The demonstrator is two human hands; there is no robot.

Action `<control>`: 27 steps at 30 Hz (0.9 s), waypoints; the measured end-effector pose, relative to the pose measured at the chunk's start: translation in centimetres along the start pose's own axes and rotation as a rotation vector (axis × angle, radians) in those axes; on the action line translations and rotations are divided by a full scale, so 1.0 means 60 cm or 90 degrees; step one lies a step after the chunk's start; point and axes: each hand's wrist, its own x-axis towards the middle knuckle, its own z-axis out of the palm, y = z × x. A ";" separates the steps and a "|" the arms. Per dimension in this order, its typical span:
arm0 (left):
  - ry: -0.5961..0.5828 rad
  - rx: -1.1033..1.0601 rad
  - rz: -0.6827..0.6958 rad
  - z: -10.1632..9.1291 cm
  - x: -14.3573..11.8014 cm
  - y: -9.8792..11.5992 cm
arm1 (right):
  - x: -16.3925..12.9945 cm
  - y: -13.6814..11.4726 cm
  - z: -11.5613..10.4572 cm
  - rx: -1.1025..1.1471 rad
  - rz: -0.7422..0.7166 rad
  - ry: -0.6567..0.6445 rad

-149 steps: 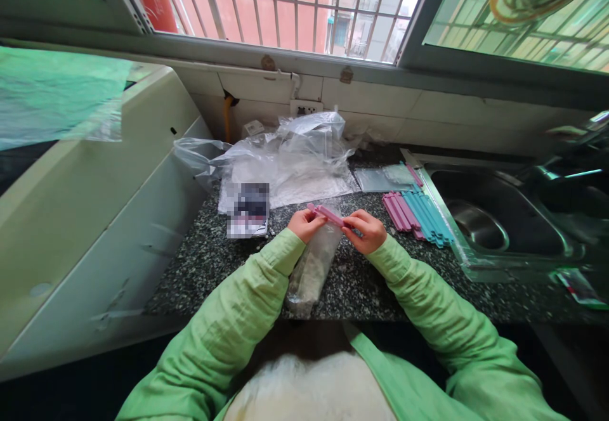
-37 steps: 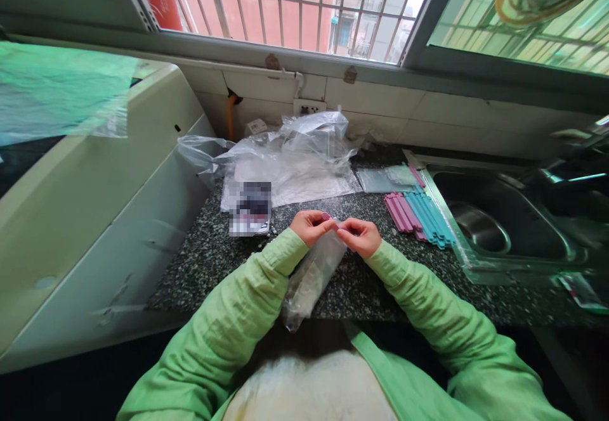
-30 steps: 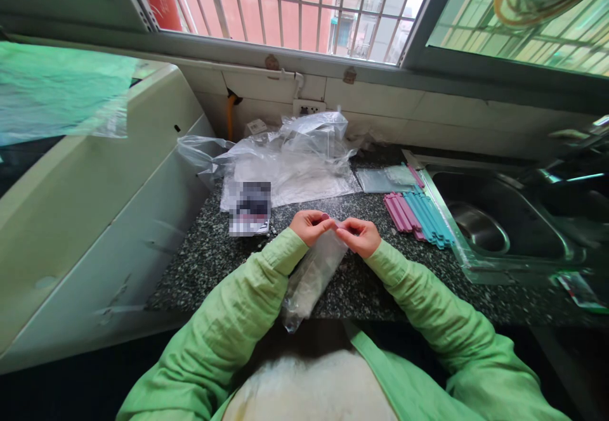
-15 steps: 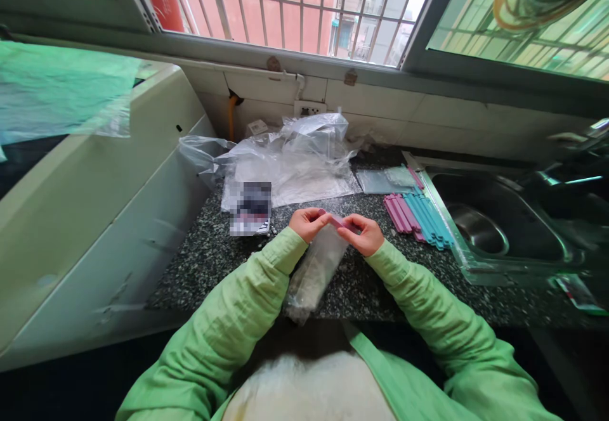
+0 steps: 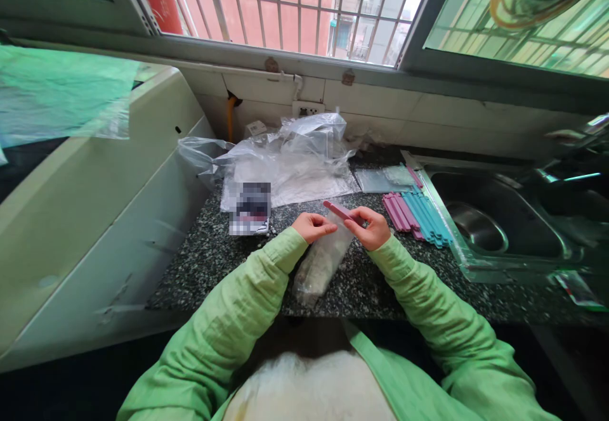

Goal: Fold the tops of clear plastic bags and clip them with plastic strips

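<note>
Dark speckled stone counter point(image 5: 390, 281), running below a barred window.

Steel sink point(image 5: 499, 221), set into the counter at the right end.

White appliance housing point(image 5: 95, 218), slanting along the counter's left side.

Heap of crumpled clear plastic sheeting point(image 5: 290, 158), at the back of the counter against the tiled wall.

Clear plastic bag point(image 5: 321, 262), partly filled with pale contents, lying lengthwise on the counter near its front edge, its mouth raised between both hands.

Row of sealing sticks point(image 5: 416, 215), pink ones to the left and blue ones to the right, lying side by side on the counter just beside the sink rim and well apart from the bag.

Flat clear pouch point(image 5: 380, 180), behind the row of sticks.

Left hand point(image 5: 311, 226), green sleeve, fingers pinched closed on the bag's mouth.

Right hand point(image 5: 373, 227), green sleeve, fingers closed round one end of the pink sealing stick.

Pink sealing stick point(image 5: 337, 210), tilted, its free end pointing up and left above the bag's mouth, touching the plastic there.
</note>
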 end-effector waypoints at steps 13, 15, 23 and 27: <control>-0.050 0.041 -0.043 0.001 -0.007 0.007 | 0.003 0.011 -0.008 -0.046 0.011 0.051; -0.061 0.044 -0.045 0.001 -0.007 0.005 | 0.003 0.012 -0.007 -0.053 0.006 0.062; -0.059 0.019 -0.049 0.006 -0.003 -0.004 | 0.003 0.015 -0.004 -0.100 -0.013 0.099; -0.047 0.018 -0.043 0.009 -0.003 -0.003 | 0.004 0.014 -0.003 -0.085 -0.008 0.097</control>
